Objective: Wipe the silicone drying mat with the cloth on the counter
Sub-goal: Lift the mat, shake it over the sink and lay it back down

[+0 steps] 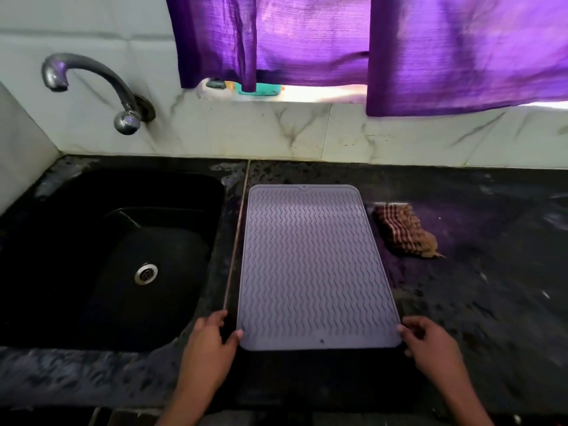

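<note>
The dark stone surface (pixel 479 302) runs under everything, with the black sink (pixel 101 259) sunk into it on my left and a purple curtain (pixel 368 41) hanging over the window above. The grey silicone drying mat (pixel 313 265) lies flat just right of the sink, its wavy ribs running away from me. My left hand (pixel 209 348) sits at its near left corner and my right hand (pixel 430 342) at its near right corner; the fingers (pixel 238 334) of each are loosely curled against the mat's edge, touching it but clamped on nothing that I can see. The checked brown cloth (pixel 404 230) lies crumpled beside the mat's far right edge, apart from both hands, so I judge no wiping has begun.

What could go wrong: the mat is limp, and if I let go of both corners to reach for the cloth, a hard stroke could drag it or ruck it towards the sink. The surface looks streaked and perhaps wet, which would make sliding easier.

I can read no brand, label or writing anywhere.
</note>
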Action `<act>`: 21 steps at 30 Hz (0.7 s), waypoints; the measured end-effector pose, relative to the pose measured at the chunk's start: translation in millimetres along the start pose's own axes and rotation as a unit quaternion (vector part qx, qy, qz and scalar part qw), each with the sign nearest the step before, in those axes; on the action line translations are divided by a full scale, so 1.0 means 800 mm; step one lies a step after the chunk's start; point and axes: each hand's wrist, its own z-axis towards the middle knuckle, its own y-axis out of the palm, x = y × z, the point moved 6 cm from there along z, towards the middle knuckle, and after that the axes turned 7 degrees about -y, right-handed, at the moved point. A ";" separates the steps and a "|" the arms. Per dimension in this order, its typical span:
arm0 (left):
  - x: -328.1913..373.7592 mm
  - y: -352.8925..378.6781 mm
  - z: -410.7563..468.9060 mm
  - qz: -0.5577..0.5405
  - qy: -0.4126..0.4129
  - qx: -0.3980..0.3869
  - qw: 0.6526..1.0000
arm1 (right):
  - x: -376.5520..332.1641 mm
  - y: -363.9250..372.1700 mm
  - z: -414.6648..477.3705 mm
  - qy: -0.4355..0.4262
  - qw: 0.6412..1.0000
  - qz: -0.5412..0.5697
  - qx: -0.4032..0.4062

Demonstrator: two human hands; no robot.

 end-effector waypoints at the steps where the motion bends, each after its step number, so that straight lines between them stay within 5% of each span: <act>1: -0.001 0.001 -0.002 -0.008 -0.003 0.008 1.000 | 0.002 0.002 -0.002 0.008 0.999 0.033 0.005; 7: 0.006 0.007 -0.012 -0.015 -0.015 0.034 0.999 | 0.009 0.010 -0.002 0.040 0.987 0.159 -0.003; 14: -0.006 0.014 -0.005 -0.184 -0.078 -0.046 0.979 | 0.002 0.013 -0.017 0.006 0.993 0.118 0.012; 21: -0.007 0.013 -0.010 -0.172 -0.044 -0.027 0.984 | 0.004 0.010 -0.018 0.003 0.991 0.137 -0.006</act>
